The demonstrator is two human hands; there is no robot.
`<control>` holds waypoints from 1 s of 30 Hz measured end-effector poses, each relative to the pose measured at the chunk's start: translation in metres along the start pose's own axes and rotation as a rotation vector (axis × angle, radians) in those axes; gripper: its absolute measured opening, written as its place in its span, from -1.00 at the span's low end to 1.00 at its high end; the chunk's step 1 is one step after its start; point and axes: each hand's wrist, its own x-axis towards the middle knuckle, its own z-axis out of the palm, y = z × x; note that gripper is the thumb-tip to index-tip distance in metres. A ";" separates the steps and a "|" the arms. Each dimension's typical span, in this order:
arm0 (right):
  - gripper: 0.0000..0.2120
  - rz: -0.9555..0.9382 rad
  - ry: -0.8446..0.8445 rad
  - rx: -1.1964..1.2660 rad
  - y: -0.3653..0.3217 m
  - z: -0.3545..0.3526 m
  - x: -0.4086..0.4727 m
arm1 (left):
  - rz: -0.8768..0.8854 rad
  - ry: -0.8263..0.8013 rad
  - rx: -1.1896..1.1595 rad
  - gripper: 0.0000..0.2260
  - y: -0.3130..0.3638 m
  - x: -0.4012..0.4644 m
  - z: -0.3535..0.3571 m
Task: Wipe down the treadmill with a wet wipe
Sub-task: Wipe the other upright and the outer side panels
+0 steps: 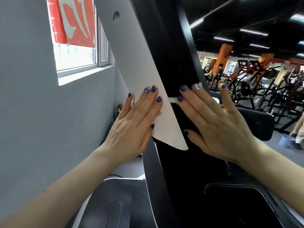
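The treadmill's upright column fills the middle of the view, with a white side panel point(131, 51) and a black face point(174, 63). My left hand point(133, 122) lies flat on the lower end of the white panel, fingers straight. My right hand point(212, 119) lies flat on the black face with straight, spread fingers. It presses a thin white wet wipe point(172, 99) against the black face. Only small bits of the wipe show at the fingertips; the rest is hidden under the palm.
A grey wall point(32, 112) with a window point(77, 46) stands close on the left. The treadmill's dark base point(118, 203) lies below my arms. To the right the gym opens out with weight machines point(263, 83), people in the distance and a blue bucket point(285, 140) on the floor.
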 end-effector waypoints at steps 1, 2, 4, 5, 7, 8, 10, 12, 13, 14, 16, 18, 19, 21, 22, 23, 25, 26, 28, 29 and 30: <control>-0.33 0.002 0.012 0.018 -0.001 -0.003 0.011 | -0.001 -0.001 -0.001 -0.21 0.000 0.000 0.001; -0.33 -0.007 0.015 0.027 -0.001 -0.005 0.018 | -0.002 -0.001 -0.002 -0.21 0.000 0.000 0.001; -0.35 -0.043 -0.001 0.010 0.006 -0.007 0.017 | 0.003 -0.001 -0.003 -0.22 -0.002 -0.001 0.001; -0.37 -0.054 -0.014 -0.008 0.011 -0.007 0.011 | 0.011 -0.005 -0.004 -0.23 -0.003 0.000 0.001; -0.37 -0.066 -0.036 -0.030 0.024 -0.008 -0.005 | 0.020 -0.009 -0.004 -0.23 -0.005 0.000 0.000; -0.37 -0.075 -0.046 -0.034 0.029 -0.008 -0.009 | 0.021 -0.008 -0.004 -0.24 -0.005 -0.001 -0.001; -0.37 -0.104 -0.051 -0.041 0.035 -0.010 -0.004 | 0.024 0.005 0.001 -0.26 -0.005 -0.001 -0.002; -0.37 -0.127 -0.043 -0.037 0.033 -0.012 0.017 | 0.026 0.008 0.004 -0.27 -0.005 -0.001 0.000; -0.37 -0.143 -0.035 -0.032 0.030 -0.013 0.028 | 0.021 0.010 0.006 -0.27 -0.005 -0.002 0.001; -0.37 -0.164 -0.029 -0.028 0.028 -0.014 0.037 | 0.012 0.015 0.007 -0.28 -0.004 -0.002 0.003; -0.37 -0.214 -0.032 -0.035 0.032 -0.015 0.044 | -0.007 0.023 -0.003 -0.31 -0.001 -0.003 0.006; -0.38 -0.244 -0.043 -0.052 0.047 -0.015 0.037 | -0.019 0.017 -0.021 -0.34 0.002 -0.002 0.005; -0.39 -0.249 -0.050 -0.059 0.054 -0.015 0.030 | -0.023 0.010 -0.030 -0.34 0.003 -0.002 0.005; -0.40 -0.263 -0.066 -0.072 0.066 -0.015 0.022 | -0.031 0.002 -0.038 -0.32 0.005 -0.003 0.004; -0.40 -0.272 -0.067 -0.076 0.068 -0.017 0.025 | -0.035 0.002 -0.036 -0.31 0.005 -0.003 0.004; -0.40 -0.281 -0.059 -0.077 0.067 -0.018 0.033 | -0.040 0.001 -0.031 -0.29 0.005 -0.003 0.004; -0.39 -0.299 -0.032 -0.066 0.057 -0.022 0.058 | -0.051 -0.002 -0.024 -0.28 0.005 -0.003 0.005; -0.38 -0.309 -0.019 -0.057 0.050 -0.025 0.069 | -0.055 -0.003 -0.022 -0.28 0.005 -0.004 0.005; -0.37 -0.333 -0.006 -0.059 0.046 -0.026 0.077 | -0.059 -0.002 -0.012 -0.28 0.007 -0.004 0.005; -0.36 -0.342 -0.007 -0.070 0.050 -0.026 0.075 | -0.058 -0.006 -0.001 -0.28 0.007 -0.004 0.004; -0.36 -0.343 -0.009 -0.078 0.056 -0.025 0.070 | -0.057 -0.013 0.012 -0.28 0.007 -0.003 0.002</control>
